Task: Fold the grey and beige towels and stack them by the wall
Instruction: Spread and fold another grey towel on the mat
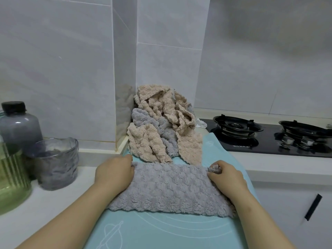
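A fluffy grey towel (168, 187) lies folded over on the teal mat (161, 230), its long side running left to right. My left hand (115, 172) grips the towel's far left corner. My right hand (224, 175) pinches the far right corner, a bit of fabric showing between the fingers. Behind the towel, in the corner by the wall, sits a crumpled heap of beige towels (161, 108) with another grey towel (143, 119) tangled in it.
A green ribbed jar (10, 178), a dark-capped grey bottle (18, 126) and a smoky glass cup (55, 162) stand on the white counter at left. A black gas hob (269, 137) lies at right. The tiled wall rises right behind the heap.
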A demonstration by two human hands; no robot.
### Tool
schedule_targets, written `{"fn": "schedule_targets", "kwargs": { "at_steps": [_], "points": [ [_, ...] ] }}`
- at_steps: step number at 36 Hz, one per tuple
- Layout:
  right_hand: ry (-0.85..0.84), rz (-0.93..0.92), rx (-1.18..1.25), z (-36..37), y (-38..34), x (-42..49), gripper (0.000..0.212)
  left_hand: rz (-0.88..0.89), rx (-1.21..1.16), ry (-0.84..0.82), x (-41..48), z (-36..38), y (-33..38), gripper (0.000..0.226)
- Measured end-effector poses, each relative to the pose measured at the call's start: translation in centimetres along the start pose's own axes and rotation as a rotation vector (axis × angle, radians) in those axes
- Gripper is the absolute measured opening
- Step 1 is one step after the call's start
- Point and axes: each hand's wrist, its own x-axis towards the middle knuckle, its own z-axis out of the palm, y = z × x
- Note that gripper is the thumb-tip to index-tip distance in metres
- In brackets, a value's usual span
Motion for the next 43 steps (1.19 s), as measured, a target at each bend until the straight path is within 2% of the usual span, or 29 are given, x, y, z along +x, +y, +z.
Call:
{"fn": "schedule_targets", "kwargs": {
  "at_steps": [4,8,11,19,24,28,31,34,38,43],
  "points": [
    [-0.027,-0.004,0.104,-0.3,0.3,0.0,0.019,0.034,0.200,-0.055,0.3,-0.1,0.8,0.025],
    [-0.041,-0.015,0.055,-0.3,0.3,-0.3,0.017,0.049,0.155,-0.042,0.7,-0.4,0.5,0.024],
    [-0.020,-0.009,0.001,-0.4,0.1,-0.5,0.017,0.044,0.082,0.009,0.2,-0.5,0.3,0.021],
    [0.172,-0.009,0.158,-0.7,-0.2,0.0,0.034,0.055,-0.136,0.138,-0.4,-1.4,-0.6,0.009],
    [0.233,-0.024,0.211,-1.0,-0.1,0.0,0.013,0.053,-0.365,0.201,-0.5,-2.0,-0.9,0.009],
    [0.304,-0.041,0.253,-1.4,-0.5,-0.1,0.013,0.099,-0.597,0.188,-0.2,-1.8,-0.9,0.021],
    [0.341,-0.052,0.274,-1.5,-0.6,0.0,0.012,0.128,-0.705,0.099,0.3,-1.1,-0.9,0.010],
    [0.301,-0.059,0.257,-1.3,-0.3,0.0,0.013,0.103,-0.630,-0.012,0.6,-0.3,-1.0,0.016],
    [0.129,-0.027,0.182,-0.6,0.3,0.3,0.015,0.033,-0.470,0.059,0.6,0.0,-0.3,0.016],
    [0.096,0.025,0.106,-0.6,0.6,0.3,0.018,-0.018,-0.304,0.068,0.5,-0.1,0.2,0.015]
  ]
}}
